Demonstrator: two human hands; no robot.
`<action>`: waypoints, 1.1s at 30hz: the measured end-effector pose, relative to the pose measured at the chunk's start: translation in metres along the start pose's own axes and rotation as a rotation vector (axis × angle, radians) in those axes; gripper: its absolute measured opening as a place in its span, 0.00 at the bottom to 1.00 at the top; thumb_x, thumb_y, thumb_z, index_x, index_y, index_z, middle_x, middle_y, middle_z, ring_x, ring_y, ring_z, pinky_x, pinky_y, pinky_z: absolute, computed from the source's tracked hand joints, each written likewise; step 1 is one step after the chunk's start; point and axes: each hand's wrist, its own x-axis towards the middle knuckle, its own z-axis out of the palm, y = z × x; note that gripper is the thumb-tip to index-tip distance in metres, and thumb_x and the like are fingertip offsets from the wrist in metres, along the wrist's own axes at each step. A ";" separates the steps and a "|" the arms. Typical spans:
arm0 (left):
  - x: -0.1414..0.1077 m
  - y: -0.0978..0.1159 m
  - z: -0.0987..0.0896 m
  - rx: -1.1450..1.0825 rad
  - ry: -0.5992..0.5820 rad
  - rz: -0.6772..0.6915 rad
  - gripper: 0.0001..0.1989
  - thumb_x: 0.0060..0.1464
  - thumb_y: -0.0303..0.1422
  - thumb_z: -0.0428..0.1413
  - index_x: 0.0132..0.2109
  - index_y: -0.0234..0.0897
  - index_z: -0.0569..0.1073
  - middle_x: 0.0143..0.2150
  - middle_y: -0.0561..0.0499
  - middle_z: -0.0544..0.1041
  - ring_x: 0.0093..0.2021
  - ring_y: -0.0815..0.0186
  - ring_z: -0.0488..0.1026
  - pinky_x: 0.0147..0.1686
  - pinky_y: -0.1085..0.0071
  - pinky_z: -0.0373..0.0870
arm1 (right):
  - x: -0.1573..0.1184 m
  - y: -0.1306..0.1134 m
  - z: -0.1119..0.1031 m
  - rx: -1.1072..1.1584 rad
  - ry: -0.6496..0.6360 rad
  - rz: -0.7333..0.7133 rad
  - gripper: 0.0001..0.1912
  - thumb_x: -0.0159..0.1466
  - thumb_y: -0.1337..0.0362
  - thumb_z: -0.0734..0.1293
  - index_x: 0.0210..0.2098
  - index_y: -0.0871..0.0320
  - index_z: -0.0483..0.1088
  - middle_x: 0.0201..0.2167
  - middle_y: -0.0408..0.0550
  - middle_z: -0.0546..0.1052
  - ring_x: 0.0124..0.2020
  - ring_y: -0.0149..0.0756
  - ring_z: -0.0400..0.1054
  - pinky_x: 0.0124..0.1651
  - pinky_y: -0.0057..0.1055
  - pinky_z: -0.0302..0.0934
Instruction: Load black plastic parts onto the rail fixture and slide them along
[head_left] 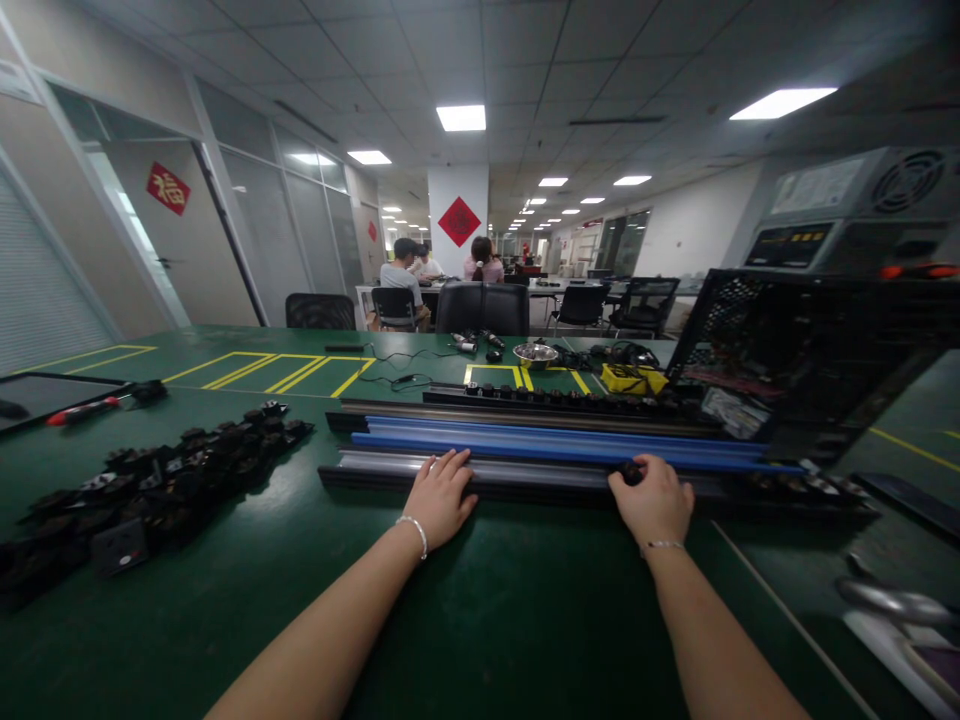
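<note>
A long black rail [540, 480] with a grey channel lies across the green table in front of me. My left hand [441, 500] rests on its left part, fingers stretched out over the channel and holding nothing. Further right, my right hand [657, 505] pinches a small black part [630, 472] at the channel; its exact kind is hidden by the fingers. Similar small parts [802, 485] sit in the rail's right end. Just behind lie a blue rail [555, 440] and further dark rails [352, 420]. A pile of black socket-like modules [187, 480] spreads to the left.
An opened computer case [825, 350] with a power supply [862, 190] on top stands at the right. Behind the rails are a metal bowl [535, 353], a yellow bundle [634, 380] and cables. A red-handled screwdriver [82, 408] lies at far left. People sit at a distant table.
</note>
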 end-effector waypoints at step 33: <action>0.000 0.001 0.000 -0.014 0.006 -0.007 0.18 0.48 0.35 0.52 0.49 0.44 0.66 0.62 0.51 0.58 0.62 0.60 0.53 0.59 0.56 0.49 | -0.009 -0.018 0.006 0.029 -0.014 -0.191 0.17 0.53 0.58 0.60 0.40 0.57 0.65 0.36 0.50 0.71 0.40 0.42 0.63 0.48 0.42 0.52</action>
